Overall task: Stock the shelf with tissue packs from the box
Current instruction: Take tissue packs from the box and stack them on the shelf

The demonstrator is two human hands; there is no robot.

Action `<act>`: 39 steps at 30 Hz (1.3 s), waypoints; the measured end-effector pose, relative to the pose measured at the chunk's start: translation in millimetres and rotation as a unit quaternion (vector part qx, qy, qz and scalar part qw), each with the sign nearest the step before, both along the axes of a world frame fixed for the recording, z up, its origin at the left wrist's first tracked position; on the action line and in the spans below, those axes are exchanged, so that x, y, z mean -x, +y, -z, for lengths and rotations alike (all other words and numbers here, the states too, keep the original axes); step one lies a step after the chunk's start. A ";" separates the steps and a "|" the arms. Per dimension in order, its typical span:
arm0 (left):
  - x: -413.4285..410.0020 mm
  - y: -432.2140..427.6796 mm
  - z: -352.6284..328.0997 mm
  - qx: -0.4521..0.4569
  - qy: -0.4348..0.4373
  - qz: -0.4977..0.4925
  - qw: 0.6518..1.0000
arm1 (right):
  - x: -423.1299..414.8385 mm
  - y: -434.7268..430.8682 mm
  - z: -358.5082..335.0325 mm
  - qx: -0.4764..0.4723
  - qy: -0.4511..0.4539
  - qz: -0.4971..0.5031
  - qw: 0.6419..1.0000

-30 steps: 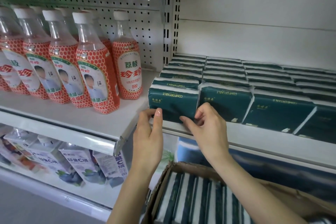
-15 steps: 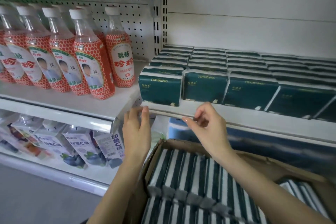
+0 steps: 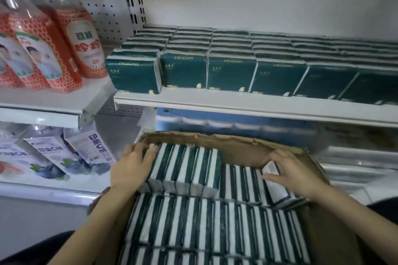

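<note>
As the tissue packs (image 3: pixel 185 170) look light, soft and slick, gripping their ends suits: left hand (image 3: pixel 131 167) presses flat-fingered, right hand (image 3: pixel 295 175) pinches one tissue pack (image 3: pixel 270 167).

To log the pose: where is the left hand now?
Head view, lower left: the left hand rests against the left end of the raised row of tissue packs inside the cardboard box.

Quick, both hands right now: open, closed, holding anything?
Left hand: open, fingers flat on the raised row of packs.
Right hand: grips one tissue pack in the box.
</note>
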State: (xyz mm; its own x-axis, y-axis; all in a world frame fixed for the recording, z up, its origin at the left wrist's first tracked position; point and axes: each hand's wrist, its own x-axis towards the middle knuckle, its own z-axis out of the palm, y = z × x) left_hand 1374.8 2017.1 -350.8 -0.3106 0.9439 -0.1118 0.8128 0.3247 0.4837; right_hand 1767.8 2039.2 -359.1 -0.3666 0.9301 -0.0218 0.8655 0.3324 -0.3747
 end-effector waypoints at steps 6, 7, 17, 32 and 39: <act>-2.6 -13.3 -0.8 0.003 0.046 0.040 0.998 | -16.7 1.5 3.4 0.069 -0.109 -0.009 0.992; -3.2 -15.4 -1.3 0.007 0.045 0.042 0.998 | -17.3 0.6 4.9 0.080 -0.110 -0.006 0.991; -21.0 -36.3 -6.0 -0.008 -0.032 0.014 0.999 | -12.9 -11.4 10.0 0.148 0.025 0.093 0.984; -13.0 -39.3 0.0 -0.023 -0.022 0.022 0.999 | 18.6 -23.3 15.6 0.268 0.085 0.226 0.933; -15.0 -39.5 -3.7 -0.020 -0.026 0.017 0.999 | 39.9 -29.8 19.9 0.300 0.170 0.263 0.901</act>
State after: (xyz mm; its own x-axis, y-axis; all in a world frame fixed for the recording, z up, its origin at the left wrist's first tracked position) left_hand 1389.9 1977.6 -347.2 -0.2724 0.9581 -0.0890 0.7962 0.2763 0.5383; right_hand 1727.9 2009.5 -379.0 0.0414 0.8348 -0.5490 0.6450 -0.4420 -0.6234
